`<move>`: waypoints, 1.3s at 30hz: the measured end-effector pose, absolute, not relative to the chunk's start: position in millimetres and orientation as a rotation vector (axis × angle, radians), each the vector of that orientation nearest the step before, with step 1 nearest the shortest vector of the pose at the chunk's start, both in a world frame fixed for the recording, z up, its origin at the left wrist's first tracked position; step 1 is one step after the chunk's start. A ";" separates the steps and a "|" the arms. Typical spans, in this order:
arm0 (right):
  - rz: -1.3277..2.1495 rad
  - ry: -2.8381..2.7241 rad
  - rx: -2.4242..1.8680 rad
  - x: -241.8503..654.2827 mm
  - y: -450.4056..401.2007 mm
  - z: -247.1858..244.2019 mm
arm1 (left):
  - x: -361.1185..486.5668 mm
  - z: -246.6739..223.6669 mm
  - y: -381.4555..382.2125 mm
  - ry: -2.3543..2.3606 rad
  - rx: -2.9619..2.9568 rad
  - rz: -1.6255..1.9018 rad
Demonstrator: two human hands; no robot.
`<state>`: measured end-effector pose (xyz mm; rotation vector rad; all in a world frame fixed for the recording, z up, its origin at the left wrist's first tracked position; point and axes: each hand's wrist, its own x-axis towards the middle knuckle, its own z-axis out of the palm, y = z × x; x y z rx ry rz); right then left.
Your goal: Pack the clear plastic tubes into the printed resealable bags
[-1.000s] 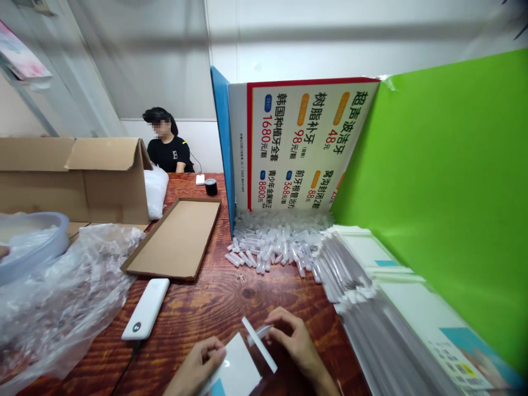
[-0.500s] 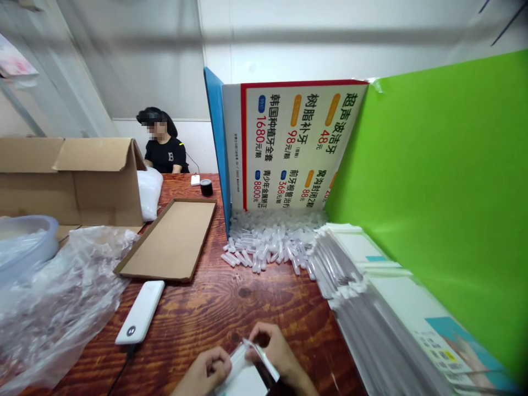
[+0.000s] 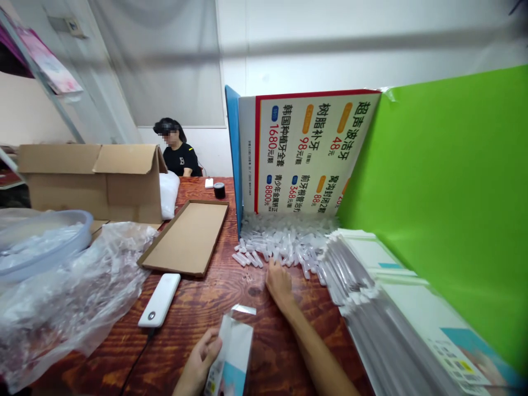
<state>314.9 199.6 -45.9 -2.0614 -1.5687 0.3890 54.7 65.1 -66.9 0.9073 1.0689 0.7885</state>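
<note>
My left hand (image 3: 202,357) grips a white and blue carton (image 3: 234,352) by its side, near the table's front edge. The carton stands tilted, its top flap (image 3: 244,309) lifted open. Stretched forward, my right hand (image 3: 279,281) is at the front edge of a heap of small translucent plastic tubes (image 3: 295,247). Its fingers are curled together against the heap, and their tips are partly hidden, so what they pinch cannot be made out. To the right lie stacks of flattened cartons (image 3: 404,302) with the same white and blue print.
A printed board (image 3: 305,154) and a green panel (image 3: 445,181) wall in the heap. Leftward are a shallow cardboard tray (image 3: 185,236), a white power bank (image 3: 160,300) with a cable, crumpled plastic (image 3: 94,291) and a basin (image 3: 84,234). Behind the table sits another person (image 3: 179,151).
My right hand has left the carton and reached forward to the tube heap. My left hand now holds the carton alone, tilted more upright. The view has shifted slightly left.
</note>
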 end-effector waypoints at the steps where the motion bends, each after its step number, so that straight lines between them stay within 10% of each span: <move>1: 0.381 -1.561 -2.076 313.3 194.6 -47.4 | 56.4 -63.0 63.4 1.088 0.898 0.784; 17: 1.520 -1.324 -1.182 345.6 32.1 -30.5 | 87.7 -40.8 42.3 0.975 1.225 0.543; 27: 1.096 -1.199 -1.510 333.9 -53.9 -59.2 | 97.0 -50.4 2.2 0.902 1.155 0.441; 39: 0.440 -2.543 -1.859 289.1 -104.9 -139.8 | 79.8 -58.5 8.6 1.092 1.060 0.602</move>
